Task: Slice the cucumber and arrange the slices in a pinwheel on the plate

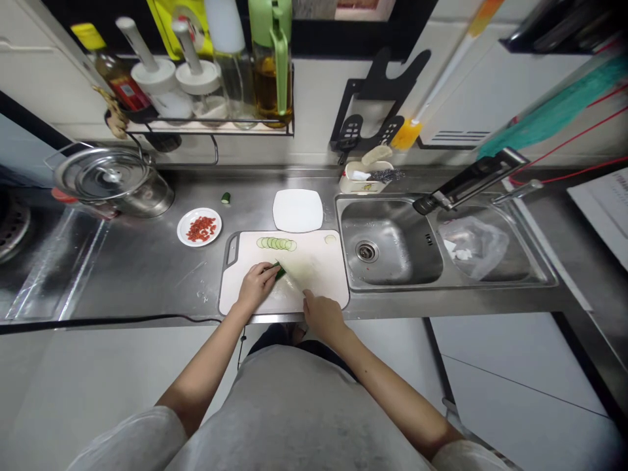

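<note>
On a white cutting board [318,281] lies a piece of cucumber [280,273], gripped by the fingers of my left hand [256,285]. My right hand [324,316] is closed round the handle of a kitchen knife [293,278], whose blade points up and left against the cucumber. A row of overlapping cucumber slices [277,244] lies near the board's far edge. One more slice [330,240] sits by the far right corner. My left fingers partly cover the cucumber, and the knife's handle is mostly hidden in my right hand.
A white square plate [297,210] stands behind the board. To the left are a plate [182,230] of chopped red pieces, a cucumber end [226,197] and a lidded steel pot [147,193]. The sink [392,278] adjoins on the right; a bottle rack [210,127] hangs above.
</note>
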`<action>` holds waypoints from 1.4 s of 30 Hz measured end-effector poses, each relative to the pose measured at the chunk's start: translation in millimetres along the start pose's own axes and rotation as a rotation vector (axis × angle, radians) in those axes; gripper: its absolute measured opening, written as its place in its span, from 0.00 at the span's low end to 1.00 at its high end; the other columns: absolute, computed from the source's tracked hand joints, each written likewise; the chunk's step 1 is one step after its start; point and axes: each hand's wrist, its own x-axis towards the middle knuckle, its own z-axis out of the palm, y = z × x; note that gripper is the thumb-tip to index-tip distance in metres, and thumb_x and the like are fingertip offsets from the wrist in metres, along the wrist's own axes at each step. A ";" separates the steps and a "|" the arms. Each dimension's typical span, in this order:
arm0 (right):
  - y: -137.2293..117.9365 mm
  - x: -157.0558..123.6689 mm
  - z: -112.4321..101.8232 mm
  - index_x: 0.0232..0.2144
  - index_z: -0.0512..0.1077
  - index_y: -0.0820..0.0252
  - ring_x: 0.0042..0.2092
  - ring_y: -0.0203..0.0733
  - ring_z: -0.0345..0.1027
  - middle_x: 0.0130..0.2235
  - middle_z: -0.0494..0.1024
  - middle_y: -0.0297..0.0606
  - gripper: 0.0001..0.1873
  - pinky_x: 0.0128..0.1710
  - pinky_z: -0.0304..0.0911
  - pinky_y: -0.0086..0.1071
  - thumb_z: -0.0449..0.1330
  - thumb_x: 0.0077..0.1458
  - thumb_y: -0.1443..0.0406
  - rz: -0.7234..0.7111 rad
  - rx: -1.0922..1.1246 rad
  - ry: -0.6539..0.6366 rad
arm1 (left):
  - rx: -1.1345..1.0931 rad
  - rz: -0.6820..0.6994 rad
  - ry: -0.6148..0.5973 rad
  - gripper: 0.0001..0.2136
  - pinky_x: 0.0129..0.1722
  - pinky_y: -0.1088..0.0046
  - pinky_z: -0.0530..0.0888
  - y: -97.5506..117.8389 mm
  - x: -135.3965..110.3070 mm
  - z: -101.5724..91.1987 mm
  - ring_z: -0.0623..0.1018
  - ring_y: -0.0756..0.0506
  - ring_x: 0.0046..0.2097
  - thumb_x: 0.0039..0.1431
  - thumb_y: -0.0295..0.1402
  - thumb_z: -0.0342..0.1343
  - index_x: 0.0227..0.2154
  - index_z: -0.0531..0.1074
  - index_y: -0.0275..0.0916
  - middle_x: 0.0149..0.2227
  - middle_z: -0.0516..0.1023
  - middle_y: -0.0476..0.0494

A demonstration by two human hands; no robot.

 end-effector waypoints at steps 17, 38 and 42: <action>-8.9 4.4 -6.8 0.46 0.65 0.64 0.40 0.49 0.76 0.36 0.79 0.49 0.13 0.36 0.67 0.34 0.48 0.60 0.71 -0.021 -0.036 -0.032 | 0.004 -0.026 -0.055 0.12 0.49 0.67 0.74 3.5 3.2 -1.5 0.76 0.46 0.47 0.63 0.37 0.50 0.43 0.76 0.43 0.46 0.75 0.42; -7.4 19.7 -11.5 0.47 0.66 0.63 0.42 0.47 0.75 0.38 0.78 0.49 0.14 0.37 0.66 0.33 0.46 0.61 0.71 -0.063 0.039 -0.073 | 0.004 -0.009 -0.056 0.11 0.48 0.64 0.74 7.6 7.1 -3.4 0.75 0.45 0.47 0.63 0.37 0.50 0.42 0.76 0.43 0.45 0.75 0.41; -7.5 20.8 -11.1 0.47 0.66 0.64 0.43 0.47 0.75 0.38 0.78 0.49 0.15 0.38 0.66 0.33 0.46 0.61 0.71 -0.065 0.052 -0.085 | 0.019 0.002 -0.071 0.11 0.52 0.62 0.72 7.6 7.5 -3.7 0.75 0.45 0.46 0.63 0.37 0.50 0.42 0.76 0.44 0.44 0.75 0.42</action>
